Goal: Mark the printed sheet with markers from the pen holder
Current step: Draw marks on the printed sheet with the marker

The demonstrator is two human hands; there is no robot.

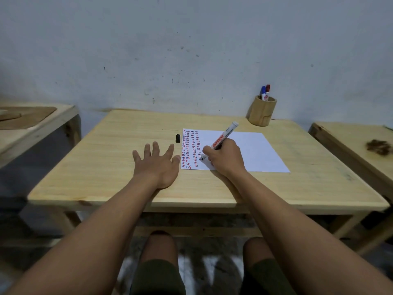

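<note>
The left hand (158, 161) lies flat on the wooden table (106, 167), fingers spread wide and holding nothing, its forefinger and thumb just beside the left edge of the printed sheet (251, 152). Whether it actually pins the paper I cannot tell. A little beyond it, near the sheet's far left corner, a small black cap (178, 138) stands on the wood.

The sheet lies near the middle of the table. Columns of short red and dark dashes fill its left part; the rest looks blank. Thin paper like this looks likely to slide or wrinkle under a dragged tip, so a flat palm on a bare margin would steady it best.

The right hand (224, 158) is closed around a white marker (223, 137), fingers low on the barrel near the tip, which meets the paper beside the third column. The marker looks light, stiff and smooth, so a low grip suits it.

Far right, at the table's back edge, the wooden pen holder (262, 112) keeps a blue-capped and a red-capped marker (265, 93) upright.
</note>
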